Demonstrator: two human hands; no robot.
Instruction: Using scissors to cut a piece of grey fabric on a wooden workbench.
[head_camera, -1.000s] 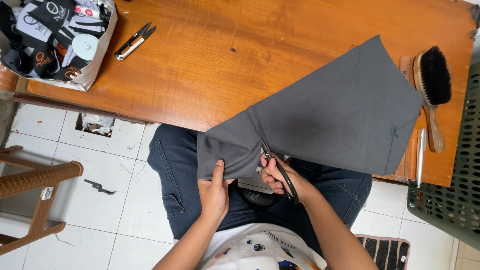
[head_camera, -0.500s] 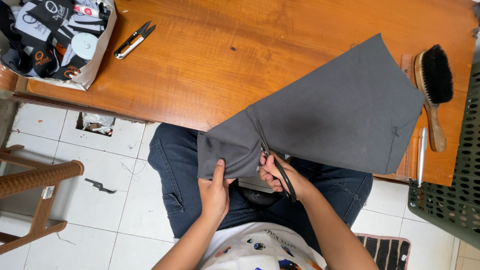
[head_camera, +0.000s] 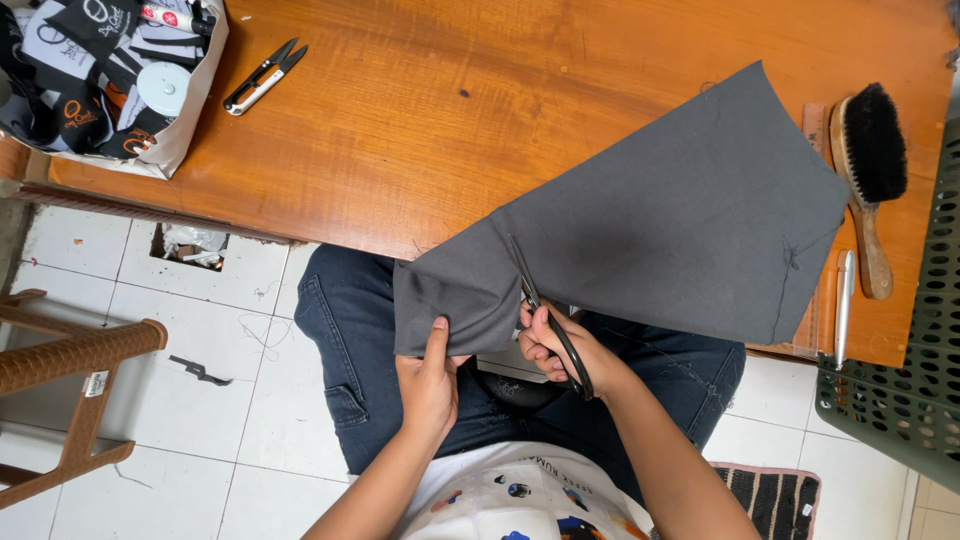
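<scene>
Cloth (head_camera: 660, 220): dark grey, spread on the table (head_camera: 420, 130), its corner hanging off the near edge over the lap.
Left hand (head_camera: 428, 385): pinches that hanging corner, thumb on top.
Right hand (head_camera: 560, 350): closed in the handles of black scissors (head_camera: 545, 320) (blades in the cloth, pointing to 11 o'clock).
Brush (head_camera: 868, 170): at 3 o'clock of the cloth.
Snips (head_camera: 262, 77): at 10 o'clock, well apart.
</scene>
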